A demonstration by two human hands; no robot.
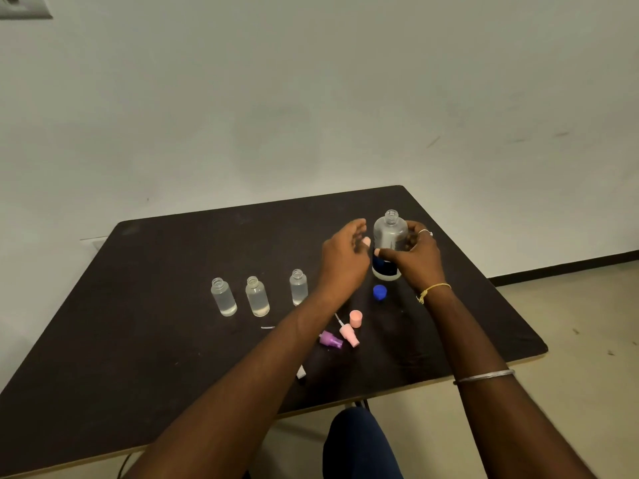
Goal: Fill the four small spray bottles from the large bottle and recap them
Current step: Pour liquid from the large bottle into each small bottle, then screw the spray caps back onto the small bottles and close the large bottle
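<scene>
Head view, read left to right. On the left part of the dark desk (138, 340) three small spray bottles stand upright and uncapped in a row, each holding clear liquid: the left small bottle (223, 297), the middle small bottle (257, 296), and the right small bottle (299, 287), its base hidden by my left forearm. Nearer, beside that forearm, a purple spray head (330, 339) and a pink spray head (348, 335) lie on their sides, with a pink cap (355, 318) upright just beyond them. My left grip (344, 257) hovers just left of the large bottle (390, 233), fingers loose and spread, holding nothing. A blue cap (379, 292) lies on the desk just in front of that bottle, which stands upright and uncapped toward the far right, clear above a dark blue label. My right grip (420, 257) is wrapped round its right side, thumb across the front.
</scene>
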